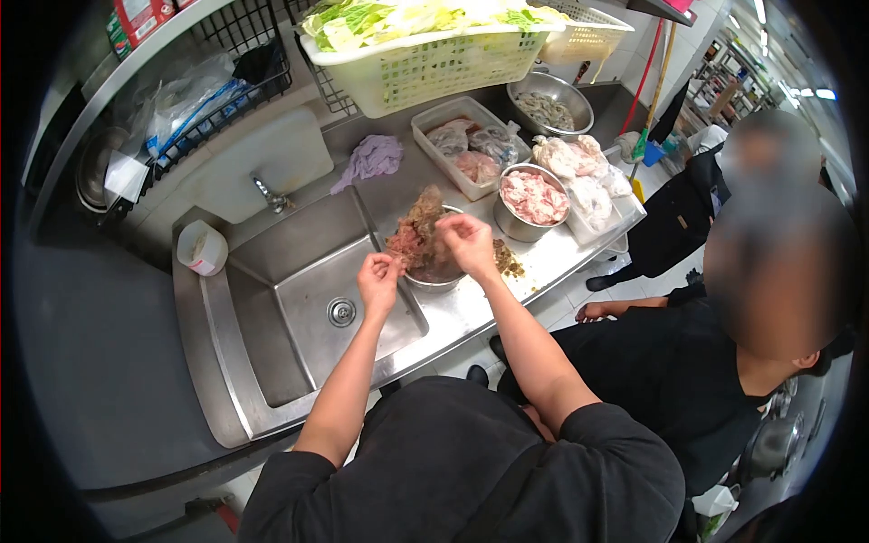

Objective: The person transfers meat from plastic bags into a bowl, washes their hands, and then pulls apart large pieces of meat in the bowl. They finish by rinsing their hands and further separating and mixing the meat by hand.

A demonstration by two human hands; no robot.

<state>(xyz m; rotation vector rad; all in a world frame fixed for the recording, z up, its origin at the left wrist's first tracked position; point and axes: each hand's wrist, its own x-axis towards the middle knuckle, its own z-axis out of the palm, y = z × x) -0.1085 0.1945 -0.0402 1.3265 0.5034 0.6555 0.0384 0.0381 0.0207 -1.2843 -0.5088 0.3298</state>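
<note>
Reddish-brown clumped food (418,228), which I cannot identify, rises above a round metal bowl (436,286) on the steel counter beside the sink. At its lower left edge is my left hand (379,276), fingers pinched together on the clump. My right hand (467,244) is over the right side of the bowl, its fingers curled together; what they hold is too small to make out. Brownish scraps (507,260) lie on the counter right of the bowl. Behind them stands a metal pot (523,225) holding pale pink meat (535,197).
A sink (303,299) with a faucet (271,195) lies left. Behind are a purple cloth (371,161), a tub of bagged meat (475,185), a steel bowl (579,115) and a basket of greens (434,77). A person (634,362) stands close at right; another stands behind.
</note>
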